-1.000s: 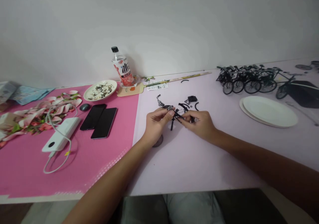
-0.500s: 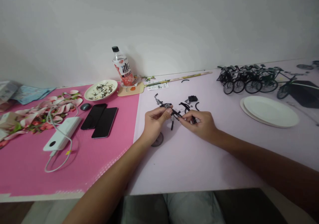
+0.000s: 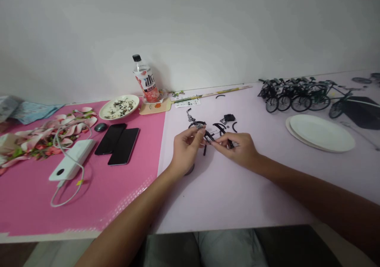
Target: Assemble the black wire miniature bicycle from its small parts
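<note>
My left hand (image 3: pixel 185 148) is closed, its thumb and fingers pinching a small black and silver miniature bicycle part (image 3: pixel 209 136). At the part's lower right end, my right hand (image 3: pixel 239 148) also pinches it between thumb and forefinger. The exact kind of part is too small to make out. Just beyond my left fingers are a black curved piece (image 3: pixel 196 123) and a silver piece (image 3: pixel 189 116). A thin black rod (image 3: pixel 204 150) shows between the hands. Part of a small wheel (image 3: pixel 190 169) peeks out from under my left wrist.
Behind my right hand lie a black rack-like piece (image 3: pixel 229 118) and a curved strip (image 3: pixel 234 127). Miniature bicycles (image 3: pixel 301 103) stand at right, behind white plates (image 3: pixel 323 133). On the left are phones (image 3: pixel 124 146), a power bank (image 3: pixel 72 159), a bowl (image 3: pixel 102 112) and a bottle (image 3: pixel 147 83).
The held part has turned a little in my fingers. My left wrist has shifted slightly and now covers more of the small wheel. My right hand stays nearly in place.
</note>
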Demonstrator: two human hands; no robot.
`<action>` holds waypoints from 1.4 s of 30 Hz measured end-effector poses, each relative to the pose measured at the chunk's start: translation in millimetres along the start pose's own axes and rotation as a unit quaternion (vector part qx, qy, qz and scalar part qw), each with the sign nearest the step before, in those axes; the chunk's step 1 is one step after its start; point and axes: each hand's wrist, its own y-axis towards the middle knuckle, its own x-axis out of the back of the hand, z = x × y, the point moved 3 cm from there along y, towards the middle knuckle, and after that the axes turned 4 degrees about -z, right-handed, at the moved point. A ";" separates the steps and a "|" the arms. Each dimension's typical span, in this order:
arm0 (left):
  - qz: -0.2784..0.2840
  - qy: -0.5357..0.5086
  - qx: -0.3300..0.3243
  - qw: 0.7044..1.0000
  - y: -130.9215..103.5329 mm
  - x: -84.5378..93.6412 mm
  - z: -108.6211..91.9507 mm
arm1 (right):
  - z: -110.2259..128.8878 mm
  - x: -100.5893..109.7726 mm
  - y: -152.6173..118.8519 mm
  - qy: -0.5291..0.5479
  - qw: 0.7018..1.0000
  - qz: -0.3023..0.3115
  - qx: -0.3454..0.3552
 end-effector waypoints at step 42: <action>0.033 0.063 -0.071 0.995 10.4 8.9 23.3 | -6.3 0.1 1.1 0.080 0.982 0.149 -0.084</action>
